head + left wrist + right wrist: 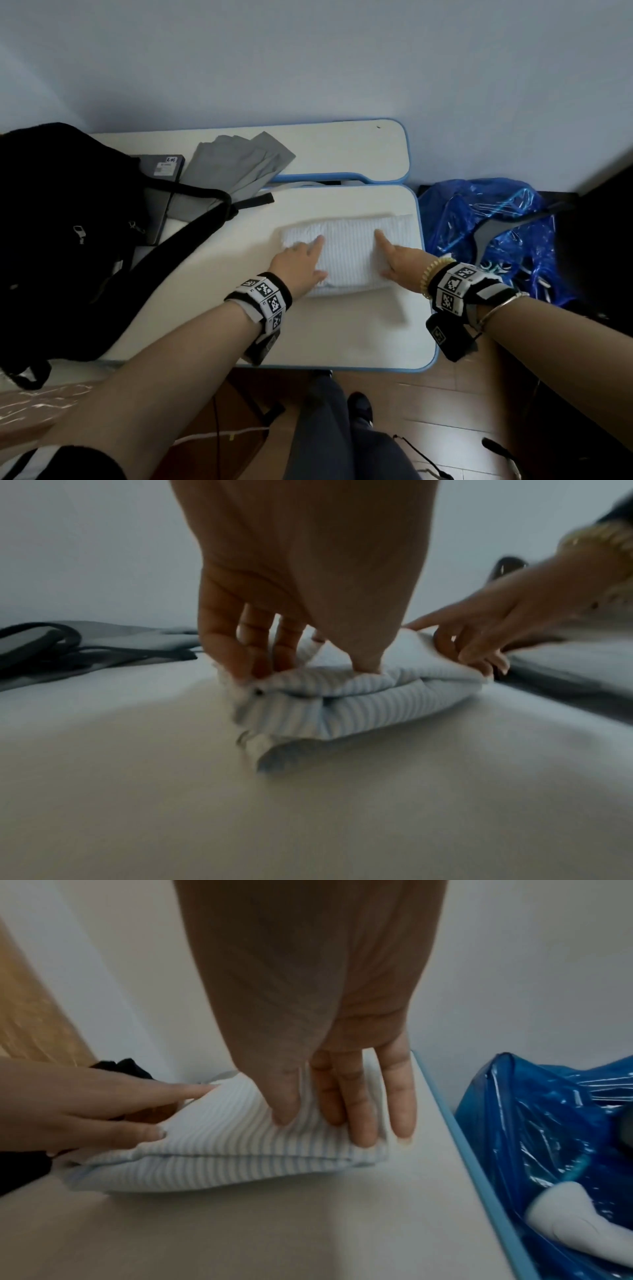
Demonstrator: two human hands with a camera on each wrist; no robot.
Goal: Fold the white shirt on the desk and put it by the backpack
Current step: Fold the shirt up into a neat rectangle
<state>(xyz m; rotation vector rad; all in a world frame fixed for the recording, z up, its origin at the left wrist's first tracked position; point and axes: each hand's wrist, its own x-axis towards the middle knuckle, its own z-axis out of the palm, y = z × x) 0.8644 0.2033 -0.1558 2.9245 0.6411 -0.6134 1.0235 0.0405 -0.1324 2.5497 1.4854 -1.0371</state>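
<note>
I see the white shirt [346,253], faintly blue-striped, lying folded into a thick rectangle on the desk [342,329], toward the right edge of it and well apart from the black backpack [68,233], which sits at the desk's left end. My left hand [301,263] has the shirt's left end: the fingers [222,647] curl down over the folded edge and the thumb presses into the layers, so it grips the cloth. My right hand [399,258] holds the shirt's right end the same way, thumb on top and fingers [359,1110] wrapped over the edge, index finger stretched across the top. Beyond the shirt, next to the backpack's strap, lies a grey folded garment [236,168]. Right of the desk, off its blue rim, sits a blue plastic bag [486,219].
</note>
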